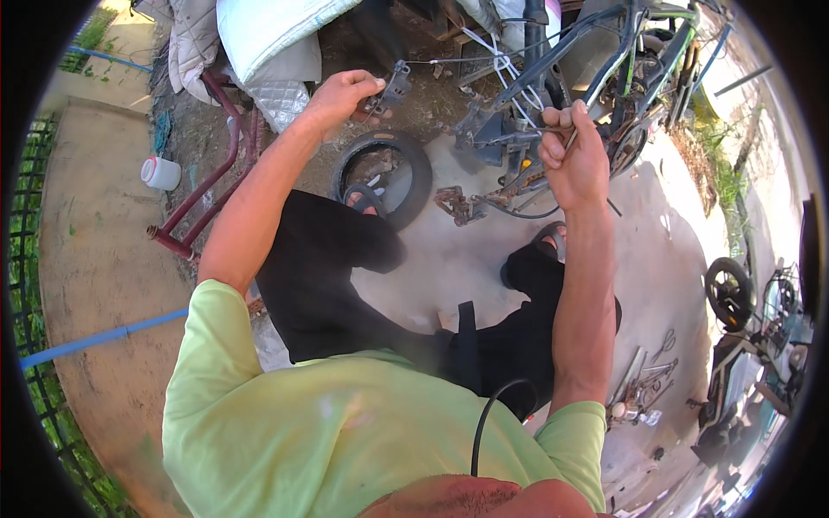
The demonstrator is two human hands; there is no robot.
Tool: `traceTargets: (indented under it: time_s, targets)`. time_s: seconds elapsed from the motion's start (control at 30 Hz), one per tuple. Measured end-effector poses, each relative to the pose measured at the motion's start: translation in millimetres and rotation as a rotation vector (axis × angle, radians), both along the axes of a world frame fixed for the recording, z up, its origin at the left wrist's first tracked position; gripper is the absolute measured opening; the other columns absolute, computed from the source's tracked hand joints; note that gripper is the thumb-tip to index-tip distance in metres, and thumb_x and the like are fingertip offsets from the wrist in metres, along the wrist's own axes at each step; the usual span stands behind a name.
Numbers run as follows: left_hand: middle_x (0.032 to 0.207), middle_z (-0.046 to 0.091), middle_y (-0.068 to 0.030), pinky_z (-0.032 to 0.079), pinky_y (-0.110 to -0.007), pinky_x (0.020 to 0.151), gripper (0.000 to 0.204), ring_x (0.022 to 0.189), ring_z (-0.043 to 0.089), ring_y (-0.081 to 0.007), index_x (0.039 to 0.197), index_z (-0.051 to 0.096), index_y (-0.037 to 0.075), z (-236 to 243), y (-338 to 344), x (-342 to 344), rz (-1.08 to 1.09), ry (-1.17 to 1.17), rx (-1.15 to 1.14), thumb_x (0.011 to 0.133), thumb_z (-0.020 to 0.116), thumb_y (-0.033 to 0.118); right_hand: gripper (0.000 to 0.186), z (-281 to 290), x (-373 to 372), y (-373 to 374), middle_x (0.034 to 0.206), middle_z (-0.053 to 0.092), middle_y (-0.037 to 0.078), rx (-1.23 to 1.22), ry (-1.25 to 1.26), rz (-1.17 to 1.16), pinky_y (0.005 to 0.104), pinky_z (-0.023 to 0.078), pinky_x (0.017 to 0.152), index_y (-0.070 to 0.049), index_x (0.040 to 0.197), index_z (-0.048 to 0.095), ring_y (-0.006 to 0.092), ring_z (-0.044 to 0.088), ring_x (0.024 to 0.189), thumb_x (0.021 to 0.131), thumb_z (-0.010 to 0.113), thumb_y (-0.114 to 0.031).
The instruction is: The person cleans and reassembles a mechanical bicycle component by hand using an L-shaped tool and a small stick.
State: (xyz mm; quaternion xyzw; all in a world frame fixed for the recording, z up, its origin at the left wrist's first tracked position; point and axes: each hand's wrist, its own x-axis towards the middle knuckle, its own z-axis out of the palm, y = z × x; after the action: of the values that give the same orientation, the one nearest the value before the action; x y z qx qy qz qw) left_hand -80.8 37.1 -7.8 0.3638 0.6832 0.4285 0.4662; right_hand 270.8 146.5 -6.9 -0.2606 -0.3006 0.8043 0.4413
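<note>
My left hand (344, 97) is closed around a small dark metal bracket (397, 84) with holes, held out over the ground. A thin cable (458, 60) stretches from the bracket's top toward the dark bicycle-like frame (553, 62) at the upper right. My right hand (574, 164), beside that frame's lower parts, pinches a thin dark rod-like piece (568, 143); its exact kind is too small to tell. White cord (503, 62) is looped and tied around the frame tubes. Below the bracket a black tyre (413, 177) lies on the ground near my left foot.
A dark red tubular frame (226, 164) stands left of the tyre, with a white tub (161, 173) beyond it. Rusty metal parts (458, 205) lie between my feet. Several hand tools (643, 380) are on the ground at right, near a small wheel (728, 293) and scrap.
</note>
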Motion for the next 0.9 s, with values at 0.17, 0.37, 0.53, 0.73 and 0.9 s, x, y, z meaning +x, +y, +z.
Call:
traceTargets:
  time_s: [0.17, 0.37, 0.53, 0.73, 0.9]
  targets:
    - [0.096, 0.074, -0.0081, 0.060, -0.028, 0.063, 0.020, 0.077, 0.074, -0.0184, 0.110, 0.066, 0.003, 35, -39, 50, -0.111, -0.394, 0.152, 0.102, 0.062, 0.021, 0.027, 11, -34, -36, 0.078, 0.055, 0.001, 0.111, -0.242, 0.218, 0.0240, 0.031, 0.055, -0.006, 0.100, 0.061, 0.0078, 0.042, 0.060, 0.107, 0.053, -0.031]
    - [0.090, 0.071, -0.0072, 0.060, -0.027, 0.061, 0.014, 0.070, 0.072, -0.0151, 0.111, 0.062, 0.002, 27, -41, 94, -0.185, -0.557, 0.114, 0.102, 0.059, 0.012, 0.029, 8, -56, -59, 0.072, 0.042, -0.003, 0.040, -0.336, 0.257, 0.0215, 0.028, 0.050, -0.003, 0.107, 0.061, 0.0059, 0.034, 0.057, 0.109, 0.054, -0.032]
    - [0.091, 0.070, -0.0075, 0.058, -0.027, 0.059, 0.015, 0.069, 0.070, -0.0142, 0.113, 0.060, 0.002, 22, -41, 98, -0.225, -0.622, 0.089, 0.101, 0.058, 0.011, 0.025, 2, -55, -56, 0.068, 0.039, -0.008, 0.027, -0.344, 0.290, 0.0216, 0.022, 0.048, -0.008, 0.099, 0.061, 0.0022, 0.031, 0.055, 0.104, 0.062, -0.032]
    - [0.087, 0.069, -0.0098, 0.056, -0.028, 0.058, 0.017, 0.065, 0.066, -0.0143, 0.114, 0.058, 0.002, 24, -50, 106, -0.200, -0.628, 0.101, 0.102, 0.057, 0.013, 0.018, -1, -59, -54, 0.067, 0.041, -0.009, -0.130, -0.272, 0.315, 0.0214, 0.025, 0.047, -0.009, 0.094, 0.059, 0.0019, 0.033, 0.054, 0.103, 0.064, -0.025]
    - [0.085, 0.068, -0.0114, 0.048, -0.027, 0.053, 0.015, 0.065, 0.065, -0.0149, 0.112, 0.056, 0.002, 23, -55, 103, -0.238, -0.678, 0.083, 0.101, 0.057, 0.013, 0.014, 4, -64, -54, 0.067, 0.041, -0.008, -0.093, -0.269, 0.256, 0.0212, 0.025, 0.047, -0.008, 0.092, 0.058, 0.0023, 0.034, 0.053, 0.101, 0.063, -0.017]
